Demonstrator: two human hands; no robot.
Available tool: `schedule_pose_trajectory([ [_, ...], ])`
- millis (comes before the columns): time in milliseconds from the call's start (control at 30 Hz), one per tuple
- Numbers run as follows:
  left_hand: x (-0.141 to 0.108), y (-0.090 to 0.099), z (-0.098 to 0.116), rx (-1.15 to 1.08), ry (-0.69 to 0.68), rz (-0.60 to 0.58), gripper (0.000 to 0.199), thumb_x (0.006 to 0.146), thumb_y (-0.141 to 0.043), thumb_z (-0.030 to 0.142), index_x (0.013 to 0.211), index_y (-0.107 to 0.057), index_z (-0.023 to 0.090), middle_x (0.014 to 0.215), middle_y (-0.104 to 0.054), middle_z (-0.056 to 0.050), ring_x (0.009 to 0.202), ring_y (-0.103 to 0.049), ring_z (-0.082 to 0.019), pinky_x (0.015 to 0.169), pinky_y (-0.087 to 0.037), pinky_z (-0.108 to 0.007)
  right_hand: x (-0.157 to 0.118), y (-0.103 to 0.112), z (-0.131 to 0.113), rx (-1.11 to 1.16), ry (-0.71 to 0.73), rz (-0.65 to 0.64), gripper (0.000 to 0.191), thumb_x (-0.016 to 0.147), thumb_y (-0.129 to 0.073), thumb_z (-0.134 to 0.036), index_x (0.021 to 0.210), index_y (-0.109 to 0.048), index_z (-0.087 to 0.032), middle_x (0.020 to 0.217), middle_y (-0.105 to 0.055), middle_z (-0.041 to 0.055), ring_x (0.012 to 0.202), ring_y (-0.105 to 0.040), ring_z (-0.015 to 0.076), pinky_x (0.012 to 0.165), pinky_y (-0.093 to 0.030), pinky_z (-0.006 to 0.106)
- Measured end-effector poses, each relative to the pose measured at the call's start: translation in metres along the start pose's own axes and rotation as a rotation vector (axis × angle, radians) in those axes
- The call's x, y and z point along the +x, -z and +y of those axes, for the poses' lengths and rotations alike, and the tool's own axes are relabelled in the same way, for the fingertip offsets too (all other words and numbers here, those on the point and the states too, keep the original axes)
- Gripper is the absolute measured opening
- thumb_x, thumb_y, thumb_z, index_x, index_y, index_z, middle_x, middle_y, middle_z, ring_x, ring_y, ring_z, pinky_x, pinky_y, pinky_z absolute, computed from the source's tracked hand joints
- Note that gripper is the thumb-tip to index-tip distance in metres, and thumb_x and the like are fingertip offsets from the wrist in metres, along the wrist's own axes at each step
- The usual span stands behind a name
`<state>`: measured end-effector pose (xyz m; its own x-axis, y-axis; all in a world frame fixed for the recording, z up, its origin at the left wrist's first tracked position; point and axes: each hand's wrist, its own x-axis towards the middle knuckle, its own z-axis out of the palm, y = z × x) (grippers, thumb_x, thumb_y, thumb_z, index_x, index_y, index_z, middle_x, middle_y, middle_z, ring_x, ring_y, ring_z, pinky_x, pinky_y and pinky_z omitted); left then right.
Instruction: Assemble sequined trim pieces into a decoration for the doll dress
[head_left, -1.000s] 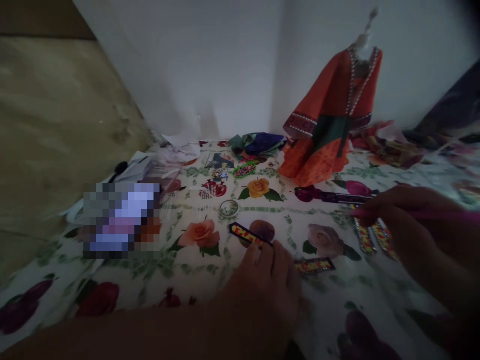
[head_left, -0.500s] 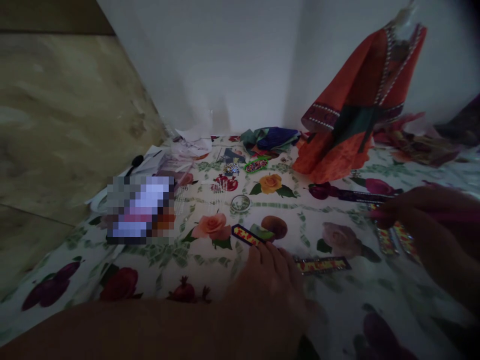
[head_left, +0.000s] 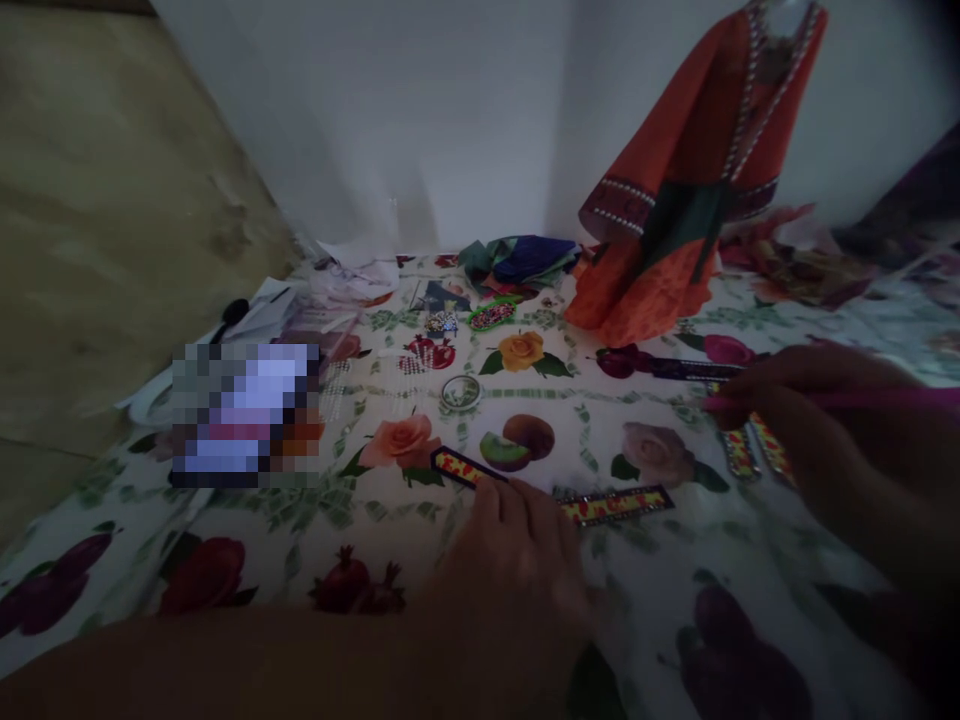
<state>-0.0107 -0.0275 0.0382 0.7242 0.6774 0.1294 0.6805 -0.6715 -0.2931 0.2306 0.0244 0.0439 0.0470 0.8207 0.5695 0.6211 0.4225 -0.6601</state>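
My left hand (head_left: 517, 550) lies on a dark-edged strip (head_left: 459, 468) with a red and yellow pattern, its fingers bent over the strip's right part. Another patterned strip (head_left: 622, 503) with a beaded edge extends to the right of these fingers. At the right, my right hand (head_left: 810, 420) pinches a thin pink stick (head_left: 885, 399), whose tip points left. Under and beside that hand lie two short patterned strips (head_left: 741, 450) and a dark beaded strip (head_left: 686, 369).
A pixelated phone (head_left: 247, 415) lies at the left by papers (head_left: 262, 312). A small round dish (head_left: 460, 392), a green-rimmed tray of beads (head_left: 492, 314) and crumpled cloth (head_left: 525, 260) are farther back. An orange dress (head_left: 660, 190) stands near the wall.
The view has shifted, so the whole scene sits a little further left and higher. My left hand stays on the strip, and my right hand still holds the pink stick.
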Motion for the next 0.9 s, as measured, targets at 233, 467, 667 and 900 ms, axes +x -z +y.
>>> schedule_pose_trajectory([
  [233, 0.003, -0.003, -0.013, -0.01, -0.01, 0.056, 0.046, 0.094, -0.053, 0.04, 0.101, -0.075, 0.0, 0.102, -0.074, -0.028, 0.088, -0.07, -0.04, 0.074, -0.058, -0.054, 0.003, -0.005, 0.008, 0.077, 0.067, -0.055, 0.013, 0.09, -0.064, -0.017, 0.084, -0.07, -0.026, 0.072, -0.067, -0.0012, 0.066, -0.063, 0.0151, 0.057, -0.048, 0.027],
  [467, 0.018, -0.016, -0.037, -0.096, -0.057, -0.037, 0.038, 0.099, -0.05, 0.03, 0.109, -0.071, 0.0, 0.112, -0.072, -0.025, 0.099, -0.071, -0.037, 0.083, -0.06, -0.052, 0.005, -0.006, 0.009, 0.247, 0.006, -0.05, 0.014, 0.094, -0.064, -0.024, 0.082, -0.072, -0.026, 0.08, -0.067, -0.0009, 0.069, -0.065, 0.015, 0.063, -0.05, 0.029],
  [667, 0.028, -0.03, -0.045, -0.158, -0.102, -0.029, 0.046, 0.1, -0.05, 0.036, 0.128, -0.061, 0.001, 0.133, -0.064, -0.026, 0.123, -0.061, -0.037, 0.099, -0.055, -0.051, 0.014, -0.006, 0.014, 0.375, -0.073, -0.082, 0.015, 0.095, -0.063, -0.031, 0.082, -0.07, -0.026, 0.072, -0.065, -0.0013, 0.063, -0.061, 0.0151, 0.058, -0.049, 0.029],
  [900, 0.042, -0.019, -0.052, -0.4, -0.138, 0.153, 0.035, 0.103, -0.04, 0.027, 0.122, -0.062, 0.006, 0.12, -0.068, -0.02, 0.11, -0.065, -0.031, 0.088, -0.057, -0.047, 0.024, -0.004, 0.023, 0.561, -0.204, -0.168, 0.015, 0.094, -0.065, -0.033, 0.082, -0.07, -0.024, 0.074, -0.065, -0.0004, 0.066, -0.063, 0.0126, 0.063, -0.055, 0.025],
])
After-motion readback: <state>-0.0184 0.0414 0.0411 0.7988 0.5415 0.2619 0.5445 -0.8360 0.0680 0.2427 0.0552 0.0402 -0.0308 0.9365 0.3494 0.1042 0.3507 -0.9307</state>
